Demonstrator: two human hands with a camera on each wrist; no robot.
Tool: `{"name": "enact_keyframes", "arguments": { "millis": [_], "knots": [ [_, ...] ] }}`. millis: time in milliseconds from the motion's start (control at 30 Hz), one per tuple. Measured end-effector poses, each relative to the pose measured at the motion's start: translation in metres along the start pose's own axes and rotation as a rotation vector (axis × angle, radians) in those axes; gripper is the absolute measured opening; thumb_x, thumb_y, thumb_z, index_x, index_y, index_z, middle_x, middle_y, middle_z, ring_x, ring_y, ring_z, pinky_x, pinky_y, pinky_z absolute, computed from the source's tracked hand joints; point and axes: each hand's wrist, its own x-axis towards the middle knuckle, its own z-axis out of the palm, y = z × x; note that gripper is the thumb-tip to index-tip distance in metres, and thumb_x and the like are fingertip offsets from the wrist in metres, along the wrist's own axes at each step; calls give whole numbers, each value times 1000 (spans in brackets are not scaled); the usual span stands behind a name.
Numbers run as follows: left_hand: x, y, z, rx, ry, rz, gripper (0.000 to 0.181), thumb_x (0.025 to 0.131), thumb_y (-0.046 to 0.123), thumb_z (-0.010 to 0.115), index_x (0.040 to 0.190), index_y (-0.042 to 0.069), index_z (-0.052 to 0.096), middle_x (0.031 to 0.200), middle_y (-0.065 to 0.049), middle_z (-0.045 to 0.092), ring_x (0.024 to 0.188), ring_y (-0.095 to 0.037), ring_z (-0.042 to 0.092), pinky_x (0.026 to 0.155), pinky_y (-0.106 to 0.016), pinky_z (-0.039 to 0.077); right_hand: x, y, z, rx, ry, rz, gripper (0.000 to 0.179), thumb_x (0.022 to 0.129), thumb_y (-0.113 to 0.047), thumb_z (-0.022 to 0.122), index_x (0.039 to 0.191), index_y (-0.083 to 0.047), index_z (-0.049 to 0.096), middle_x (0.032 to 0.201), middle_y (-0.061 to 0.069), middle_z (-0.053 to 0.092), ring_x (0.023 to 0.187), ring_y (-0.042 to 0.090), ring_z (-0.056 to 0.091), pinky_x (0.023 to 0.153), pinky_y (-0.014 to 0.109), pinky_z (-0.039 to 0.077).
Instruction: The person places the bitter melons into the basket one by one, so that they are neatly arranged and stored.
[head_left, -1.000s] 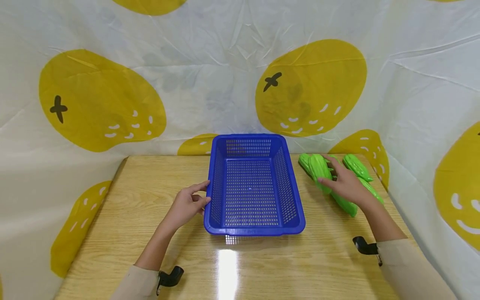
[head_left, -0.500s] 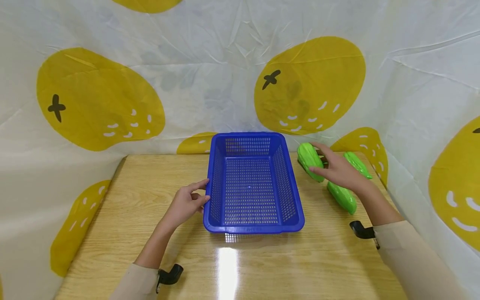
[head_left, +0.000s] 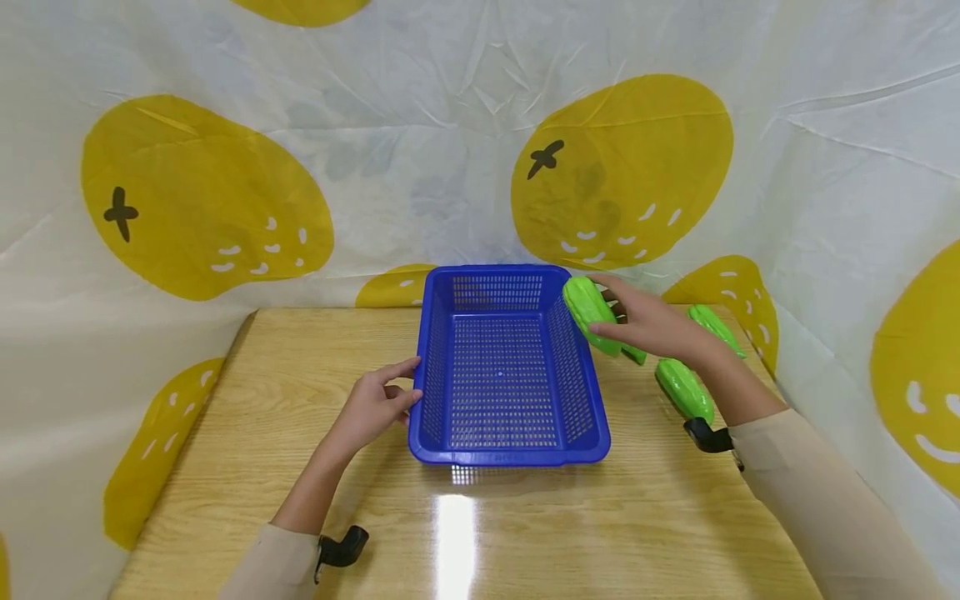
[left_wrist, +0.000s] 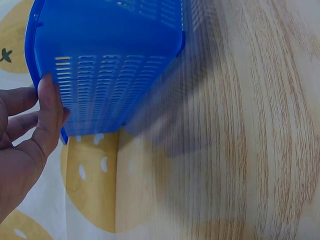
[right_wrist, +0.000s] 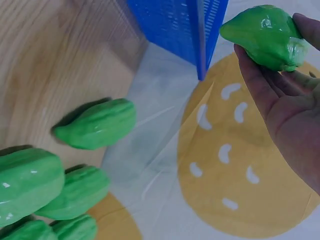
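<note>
From the head view, the fingers of my right hand (head_left: 648, 321) grasp a green vegetable (head_left: 588, 312), held up off the bench (head_left: 262, 458) at the right rim of the blue basket (head_left: 510, 458), near the far corner. Its long axis slants from far left to near right. The bent fingers of my left hand (head_left: 371, 408) hold the basket's left rim. Other green vegetables (head_left: 684, 390) lie to the right, partly behind my right arm; a fruit-printed cloth (head_left: 390, 208) hangs behind.

From the left wrist, my fingers are at the rim, beside the slotted outer wall.

From the right wrist, the held vegetable's tip points left, toward the basket's edge, the blunt end toward my palm; its long axis lies nearly level across this view. Five more show below, the one set apart pointing its tip lower left. I cannot tell whether the held one touches the rim.
</note>
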Motion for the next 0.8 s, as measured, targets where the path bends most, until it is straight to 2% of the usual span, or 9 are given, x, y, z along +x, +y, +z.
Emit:
{"name": "enact_keyframes", "arguments": {
  "millis": [200, 367, 500, 667, 800],
  "knots": [
    [0, -1, -1, -10, -7, 11, 57, 97, 0, 68, 151, 0, 50, 134, -25, 61, 76, -19, 73, 67, -50, 65, 14, -10, 2, -21, -36, -42, 83, 103, -36, 65, 167, -16, 16, 166, 19, 31, 144, 45, 42, 113, 65, 44],
    [-1, -2, -2, -6, -12, 10, 57, 98, 0, 67, 152, 0, 49, 134, -25, 61, 78, -20, 73, 64, -43, 66, 28, -18, 4, -76, -71, -52, 85, 102, -38, 67, 166, -11, 17, 164, 19, 34, 143, 43, 44, 113, 61, 46],
    [-1, -2, -2, -4, -8, 10, 57, 98, 0, 67, 152, 0, 49, 134, -25, 61, 78, -20, 73, 62, -36, 65, 40, -24, 6, -62, -112, -79, 82, 102, -36, 67, 165, -12, 21, 164, 18, 35, 144, 42, 45, 113, 60, 47],
    [0, -3, -1, -10, -12, 16, 57, 97, -1, 68, 151, 0, 49, 134, -25, 61, 78, -21, 73, 61, -35, 65, 53, -31, 9, -36, -153, -121, 78, 102, -34, 66, 164, -13, 23, 161, 18, 39, 142, 41, 46, 112, 58, 49],
    [0, -3, -2, -8, -15, 18, 57, 97, -1, 68, 151, 0, 49, 133, -25, 61, 78, -20, 74, 61, -34, 65, 63, -39, 14, -40, -186, -135, 77, 102, -35, 66, 164, -15, 24, 152, 20, 48, 133, 39, 56, 104, 52, 56]
  ]
}}
